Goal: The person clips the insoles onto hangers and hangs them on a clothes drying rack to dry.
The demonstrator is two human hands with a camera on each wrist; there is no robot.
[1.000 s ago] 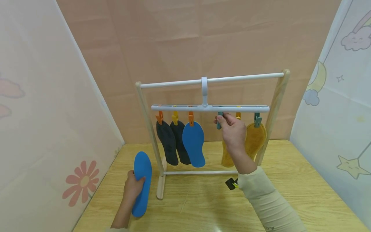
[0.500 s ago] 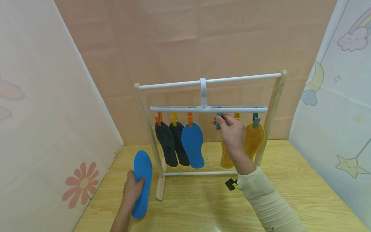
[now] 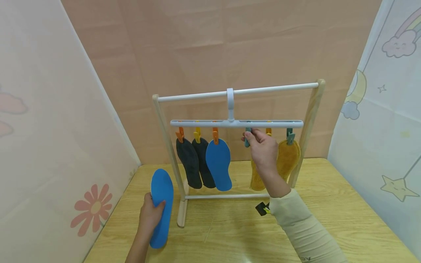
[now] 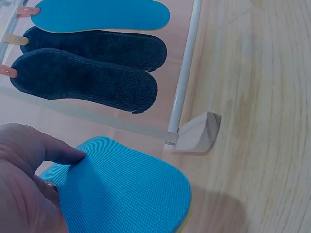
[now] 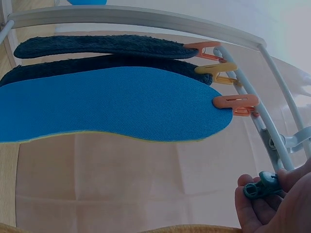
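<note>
Left hand grips a loose blue insole, fingers curled round its edge, held just above the wooden table left of the rack's foot. Right hand pinches a teal clip on the white hanger bar; the clip looks empty, though the hand partly hides it. Hanging alongside: two dark insoles, one blue insole, and mustard insoles behind the right hand
</note>
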